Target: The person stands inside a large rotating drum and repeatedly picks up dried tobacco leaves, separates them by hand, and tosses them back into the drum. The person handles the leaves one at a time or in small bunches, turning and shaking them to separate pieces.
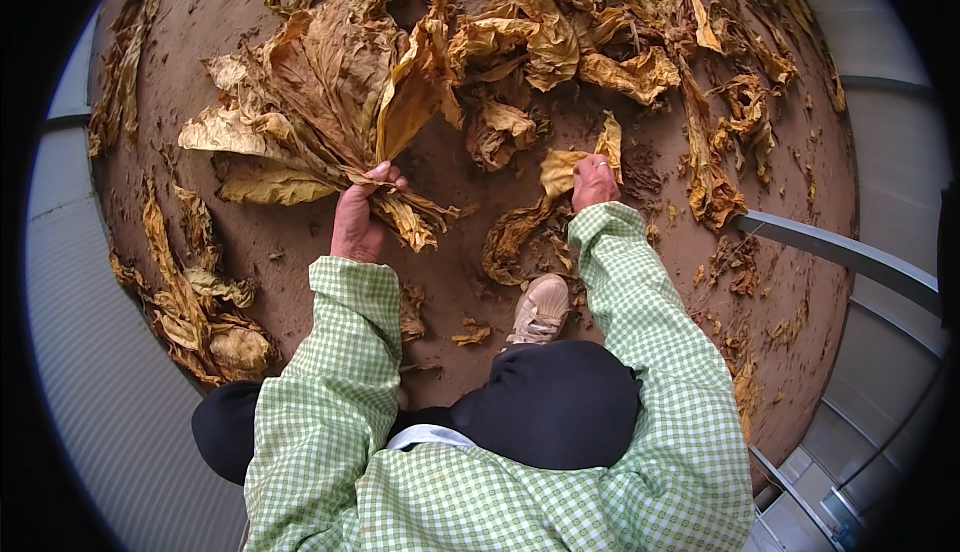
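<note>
My left hand [362, 214] is closed round the stem ends of a bunch of dried tobacco leaves [330, 77]. The brown and yellow blades fan out above the fist, and the short butts stick out below it to the right. To the right, my right hand [596, 184] is closed on a single crumpled yellow leaf [560, 170]; a ring shows on one finger. Its fingertips are partly hidden by the hand. A curled leaf [515, 237] hangs or lies just below that leaf; whether they are joined I cannot tell.
Loose dried leaves [540, 42] lie heaped across the far side of the brown floor [440, 302]. A smaller pile [195, 302] sits at the left, by a corrugated pale wall [110, 352]. A curved metal bar [850, 252] juts in from the right. My shoe [541, 307] stands between my arms.
</note>
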`<state>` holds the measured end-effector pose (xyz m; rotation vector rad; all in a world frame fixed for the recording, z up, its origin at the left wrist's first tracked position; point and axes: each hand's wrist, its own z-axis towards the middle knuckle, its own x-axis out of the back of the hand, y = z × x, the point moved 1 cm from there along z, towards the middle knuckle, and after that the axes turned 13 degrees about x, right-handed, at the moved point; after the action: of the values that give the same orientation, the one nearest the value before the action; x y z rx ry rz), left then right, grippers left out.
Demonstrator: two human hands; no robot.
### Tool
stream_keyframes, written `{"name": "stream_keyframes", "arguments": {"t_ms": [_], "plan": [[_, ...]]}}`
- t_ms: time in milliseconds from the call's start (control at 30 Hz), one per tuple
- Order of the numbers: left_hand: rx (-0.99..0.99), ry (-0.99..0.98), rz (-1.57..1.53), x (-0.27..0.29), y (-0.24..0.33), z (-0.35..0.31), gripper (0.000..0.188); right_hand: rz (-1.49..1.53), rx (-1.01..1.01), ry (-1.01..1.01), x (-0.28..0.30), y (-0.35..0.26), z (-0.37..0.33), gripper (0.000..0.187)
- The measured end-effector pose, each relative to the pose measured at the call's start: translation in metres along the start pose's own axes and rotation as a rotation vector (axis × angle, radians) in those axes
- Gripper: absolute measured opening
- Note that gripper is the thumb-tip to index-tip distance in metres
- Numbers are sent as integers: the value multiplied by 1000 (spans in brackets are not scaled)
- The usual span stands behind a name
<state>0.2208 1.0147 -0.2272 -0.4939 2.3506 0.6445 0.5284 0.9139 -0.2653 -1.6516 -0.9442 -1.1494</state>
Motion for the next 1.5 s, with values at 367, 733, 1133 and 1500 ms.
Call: {"name": "stream_keyframes", "arguments": {"t_ms": [367, 733, 1133, 1500], "plan": [[98, 164, 106, -6, 2, -10, 27, 448, 779, 591, 97, -116, 18, 5], [10, 181, 128, 4, -7, -6, 26, 776, 982, 345, 41, -190, 76, 24], [-162, 330, 59, -9, 23, -8, 17, 66, 331, -95, -22, -84, 147, 53], [-52, 95, -244, 6, 9, 5, 19, 286, 751, 600, 99, -125, 133, 6]]}}
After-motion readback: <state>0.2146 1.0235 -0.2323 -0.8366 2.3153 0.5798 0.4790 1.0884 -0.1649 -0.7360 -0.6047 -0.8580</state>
